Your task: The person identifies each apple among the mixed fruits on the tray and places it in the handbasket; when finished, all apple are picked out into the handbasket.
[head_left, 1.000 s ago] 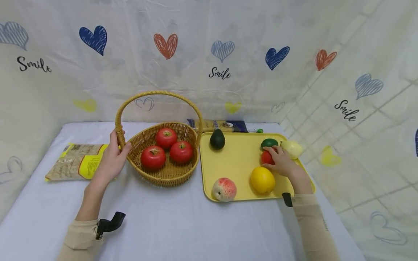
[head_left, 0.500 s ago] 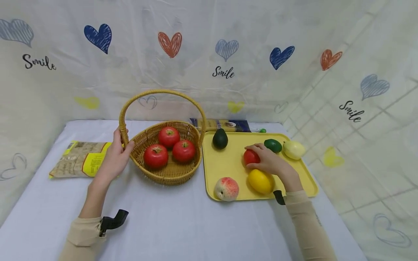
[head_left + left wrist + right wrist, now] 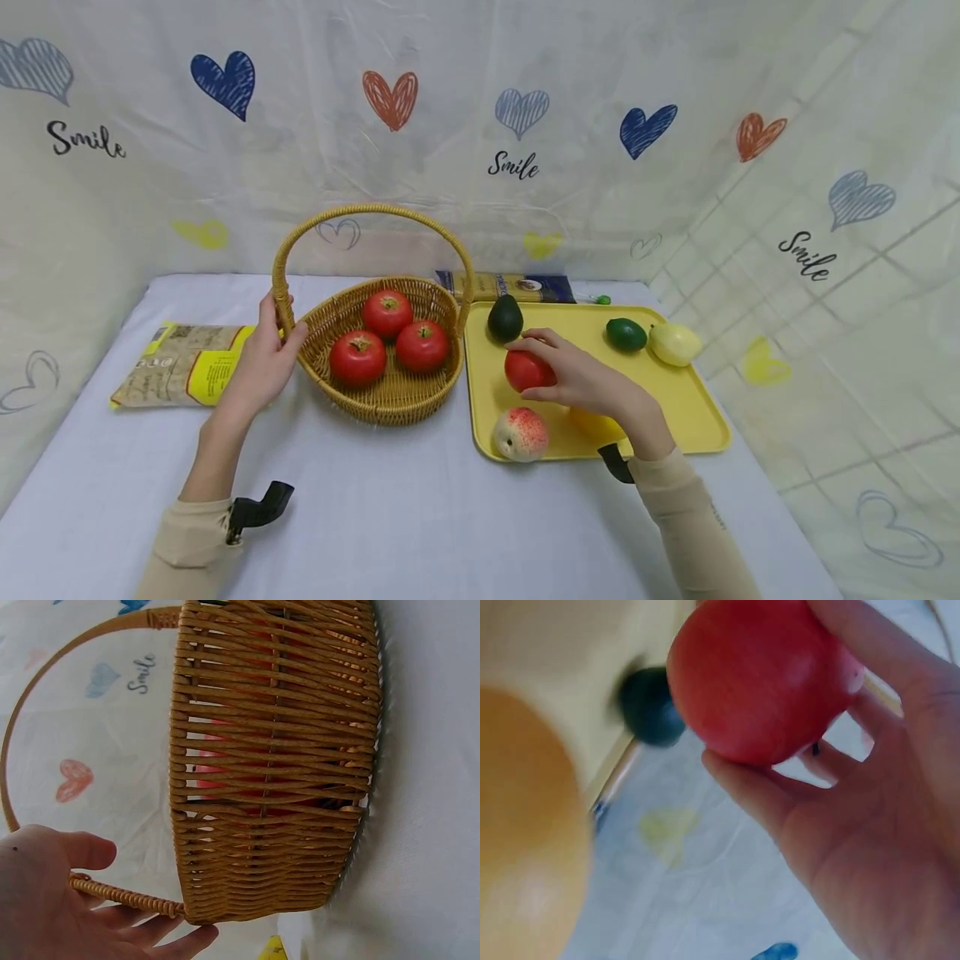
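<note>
In the head view, my right hand (image 3: 577,375) grips a red tomato (image 3: 528,371) over the yellow tray (image 3: 660,417). The right wrist view has the tomato (image 3: 757,682) between thumb and fingers. An avocado (image 3: 506,318) lies just behind it, a peach (image 3: 521,434) in front. A yellow fruit (image 3: 596,423) is partly hidden under the hand. On the left, my left hand (image 3: 264,354) holds the wicker basket (image 3: 382,412) at the foot of its handle, thumb and fingers on either side. Several similar red tomatoes (image 3: 357,359) sit inside the basket.
A green fruit (image 3: 626,335) and a pale yellow fruit (image 3: 674,344) lie at the tray's far right. A brown-and-yellow packet (image 3: 183,367) lies left of the basket. Behind the tray lies a long blue-and-gold packet (image 3: 510,287), near the patterned curtain (image 3: 442,175).
My right hand has taken the red tomato from beside the green fruit and carried it left across the tray. The left hand keeps its place at the basket handle.
</note>
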{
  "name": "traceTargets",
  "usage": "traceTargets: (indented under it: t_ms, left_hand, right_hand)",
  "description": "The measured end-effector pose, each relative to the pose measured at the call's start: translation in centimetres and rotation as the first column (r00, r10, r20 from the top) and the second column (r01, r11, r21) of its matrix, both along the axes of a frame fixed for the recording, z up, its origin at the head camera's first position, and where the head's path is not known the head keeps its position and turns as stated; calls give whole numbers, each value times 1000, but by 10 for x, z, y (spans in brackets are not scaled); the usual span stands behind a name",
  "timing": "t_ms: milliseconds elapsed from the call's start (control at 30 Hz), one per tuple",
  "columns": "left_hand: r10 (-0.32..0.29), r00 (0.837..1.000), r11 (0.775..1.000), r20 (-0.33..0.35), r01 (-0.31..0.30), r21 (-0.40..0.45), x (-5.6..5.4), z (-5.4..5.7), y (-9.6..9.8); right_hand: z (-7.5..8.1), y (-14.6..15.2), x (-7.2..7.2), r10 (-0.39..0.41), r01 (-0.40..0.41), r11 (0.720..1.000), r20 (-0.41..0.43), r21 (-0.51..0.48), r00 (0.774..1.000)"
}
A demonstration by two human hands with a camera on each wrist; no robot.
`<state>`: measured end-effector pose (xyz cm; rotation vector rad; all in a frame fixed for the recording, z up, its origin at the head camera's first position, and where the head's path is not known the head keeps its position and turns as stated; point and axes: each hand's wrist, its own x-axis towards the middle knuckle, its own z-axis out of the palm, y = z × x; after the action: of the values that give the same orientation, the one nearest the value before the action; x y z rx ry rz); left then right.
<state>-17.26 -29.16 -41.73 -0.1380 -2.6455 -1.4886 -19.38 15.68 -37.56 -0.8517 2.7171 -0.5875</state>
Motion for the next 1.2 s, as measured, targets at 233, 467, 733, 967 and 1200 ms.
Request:
traceTargets:
  t_ms: [233, 467, 733, 967, 1200]
  left_hand:
    - [-2, 1000, 1000, 11, 2, 0, 2, 1, 0]
    - [-1, 1000, 1000, 10, 1, 1, 3, 0, -1]
    - [-3, 1000, 1000, 11, 3, 2, 2, 2, 0]
    - [3, 1000, 1000, 5, -3, -8, 3, 1, 0]
    - [-2, 1000, 1000, -10, 2, -8, 3, 2, 1]
  right_hand:
    - [11, -25, 15, 98, -98, 993, -6, -71, 995]
    - [19, -42, 23, 150, -150, 985, 1, -84, 989]
    - [30, -70, 28, 254, -256, 963, -31, -88, 967]
    - [35, -97, 23, 329, -335, 941, -106, -52, 938]
    - [28, -128, 6, 331, -335, 942, -157, -1, 931]
